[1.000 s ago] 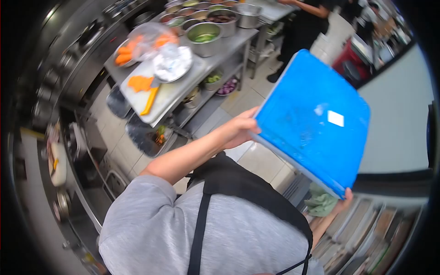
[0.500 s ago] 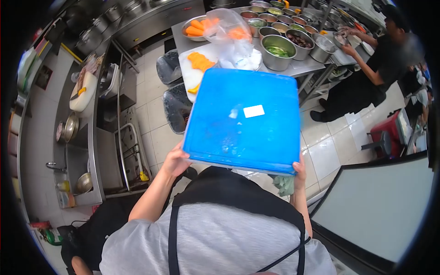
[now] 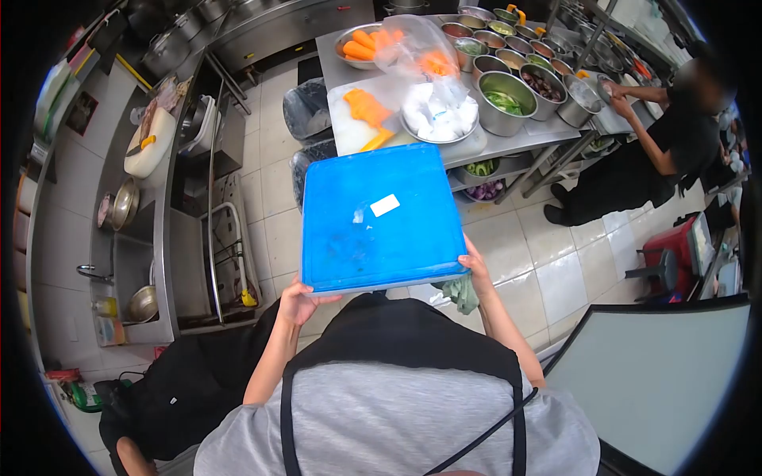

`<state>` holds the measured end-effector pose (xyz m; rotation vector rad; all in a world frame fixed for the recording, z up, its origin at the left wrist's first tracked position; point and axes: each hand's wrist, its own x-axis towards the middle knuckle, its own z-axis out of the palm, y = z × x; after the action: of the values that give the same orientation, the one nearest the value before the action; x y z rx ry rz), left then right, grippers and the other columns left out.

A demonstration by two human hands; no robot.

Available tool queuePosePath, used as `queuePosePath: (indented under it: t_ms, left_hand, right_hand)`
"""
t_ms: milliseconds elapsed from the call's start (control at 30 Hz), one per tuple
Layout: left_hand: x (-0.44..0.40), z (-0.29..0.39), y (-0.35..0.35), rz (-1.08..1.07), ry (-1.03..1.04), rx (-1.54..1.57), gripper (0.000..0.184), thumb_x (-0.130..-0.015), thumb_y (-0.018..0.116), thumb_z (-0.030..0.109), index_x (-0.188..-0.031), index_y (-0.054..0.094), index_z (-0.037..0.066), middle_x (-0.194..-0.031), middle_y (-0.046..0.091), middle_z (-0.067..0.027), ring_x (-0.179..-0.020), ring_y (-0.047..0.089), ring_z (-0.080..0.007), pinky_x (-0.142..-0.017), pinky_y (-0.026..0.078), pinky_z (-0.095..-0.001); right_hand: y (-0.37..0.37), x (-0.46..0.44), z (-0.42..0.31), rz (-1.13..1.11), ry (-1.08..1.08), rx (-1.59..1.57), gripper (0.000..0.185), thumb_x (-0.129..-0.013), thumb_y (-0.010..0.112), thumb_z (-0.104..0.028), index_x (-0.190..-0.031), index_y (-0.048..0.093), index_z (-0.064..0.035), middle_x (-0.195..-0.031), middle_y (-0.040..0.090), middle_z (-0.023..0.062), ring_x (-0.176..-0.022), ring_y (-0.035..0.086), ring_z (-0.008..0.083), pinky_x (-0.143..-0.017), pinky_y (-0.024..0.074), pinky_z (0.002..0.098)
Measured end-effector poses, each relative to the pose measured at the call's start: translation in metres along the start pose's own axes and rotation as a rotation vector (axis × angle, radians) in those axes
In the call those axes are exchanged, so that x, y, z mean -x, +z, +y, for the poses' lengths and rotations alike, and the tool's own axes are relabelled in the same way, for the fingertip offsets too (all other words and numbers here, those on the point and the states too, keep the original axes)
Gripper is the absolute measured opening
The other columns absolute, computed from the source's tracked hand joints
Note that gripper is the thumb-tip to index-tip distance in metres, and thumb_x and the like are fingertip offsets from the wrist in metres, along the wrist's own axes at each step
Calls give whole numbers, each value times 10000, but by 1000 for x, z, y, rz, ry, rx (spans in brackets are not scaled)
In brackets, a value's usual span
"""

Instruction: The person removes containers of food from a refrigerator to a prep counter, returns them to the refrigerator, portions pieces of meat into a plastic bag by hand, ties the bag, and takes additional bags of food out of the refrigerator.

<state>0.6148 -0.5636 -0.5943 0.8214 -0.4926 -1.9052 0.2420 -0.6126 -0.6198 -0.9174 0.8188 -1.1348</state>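
Observation:
A large box with a flat blue lid (image 3: 373,230) is in front of my body, held by both hands. A small white label (image 3: 385,205) is stuck on the lid. My left hand (image 3: 297,302) grips the near left corner, its fingers going under the edge. At the near right corner my right hand (image 3: 474,262) is closed on the box's side. A pale green cloth (image 3: 460,294) hangs just below that hand; whether the fingers hold it is hidden. The contents of the box cannot be seen.
Ahead, a steel table (image 3: 508,143) bears a white cutting board (image 3: 345,127) with orange pieces, a bowl of carrots (image 3: 359,45), a bowl of white items (image 3: 436,119) and several metal pots (image 3: 506,103). A person (image 3: 643,151) works at the right. A sink counter (image 3: 163,262) runs along the left.
The blue-lidded box has moved left and sits a little lower against the table, showing the bowl of white items and the lower shelf. Both hands keep their hold.

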Motion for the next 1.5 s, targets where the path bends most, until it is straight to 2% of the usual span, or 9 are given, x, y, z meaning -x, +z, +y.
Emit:
queuePosePath:
  t_ms: [367,467,533,633,933,1133,1200,1267,1500]
  left_hand:
    - [-13,11,-19,21,-6,-34,684,-679,544,126,-1311,327,-21,-1251,474,-214,-1093,513,-391,-866,461,-551]
    - [-23,14,-26,88,-54,130,658,-751,597,219,-1296,345,-49,-1243,467,-241,-1095,510,-385,-887,458,-522]
    - [-37,9,-37,294,-27,30,643,-798,625,280,-1286,362,-45,-1250,472,-219,-1107,506,-354,-936,409,-502]
    - [-33,11,-39,304,0,-84,617,-806,633,259,-1276,372,-44,-1247,483,-199,-1097,514,-333,-953,393,-483]
    - [-5,40,44,207,171,-277,635,-781,651,241,-1275,374,-46,-1195,520,-166,-1080,532,-277,-939,423,-396]
    - [-103,55,114,-30,237,-293,536,-834,587,217,-1257,394,-49,-1165,538,-177,-1051,548,-269,-915,437,-388]
    - [-147,54,151,-76,194,-312,609,-801,619,231,-1281,371,-51,-1202,514,-176,-1078,530,-269,-932,422,-364]
    - [-192,50,181,-132,164,-301,592,-808,613,217,-1280,374,-49,-1200,517,-172,-1078,530,-263,-933,420,-361]
    - [-351,24,256,-268,5,-242,513,-824,601,175,-1250,410,-37,-1182,539,-146,-1060,541,-237,-922,427,-364]
  right_hand:
    - [7,-26,19,-16,58,-73,804,-705,547,-254,-1391,247,39,-1370,368,138,-1261,345,220,-1042,235,307]
    - [2,-27,28,-6,57,-50,802,-709,555,-262,-1391,253,34,-1376,363,132,-1266,338,219,-1044,230,306]
    - [2,-23,30,17,60,-23,802,-711,560,-268,-1392,256,28,-1381,359,127,-1270,332,218,-1045,227,305]
    - [8,-23,22,-7,87,-9,809,-714,569,-283,-1399,254,9,-1401,340,117,-1284,314,218,-1052,214,308]
    - [19,19,-46,-60,-52,-63,881,-700,592,-323,-1408,198,23,-1441,257,155,-1334,229,245,-1087,150,340]
    - [-32,23,-88,151,-219,-57,875,-687,602,-346,-1394,242,24,-1395,333,148,-1294,304,247,-1067,216,338]
    - [-60,11,-110,193,-280,-64,867,-690,597,-352,-1390,250,24,-1380,352,147,-1276,335,247,-1055,246,335]
    - [-97,-6,-125,274,-343,-106,774,-716,593,-329,-1350,298,4,-1283,436,171,-1148,471,274,-966,393,375]
    - [-201,-72,-193,392,-322,-222,653,-750,550,-314,-1291,367,2,-1167,514,178,-1009,545,282,-888,445,388]
